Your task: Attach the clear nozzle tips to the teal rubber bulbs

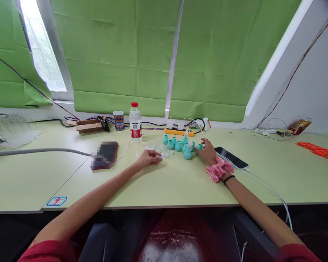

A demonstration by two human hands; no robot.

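Observation:
My left hand point(149, 159) rests low over the table, fingers pinched on a small translucent plastic piece point(159, 156). Several similar clear pieces point(167, 154) lie loose around its fingertips. To the right stands a cluster of small teal bulb-shaped pots with open necks point(178, 146). A few carry a translucent piece in the neck, among them the front teal pot point(187, 155). My right hand point(208, 152) reaches the cluster's right end, thumb and fingers curled round a teal pot point(199, 147). A pink scrunchie point(220, 169) sits on the right wrist.
A phone point(231, 157) with a white cable lies right of my right hand. Behind the pots is a yellow power strip point(178, 132) with plugs. A water bottle point(136, 123), a can point(118, 120) and a dark red-edged box point(105, 154) stand left. Orange items point(318, 150) lie far right.

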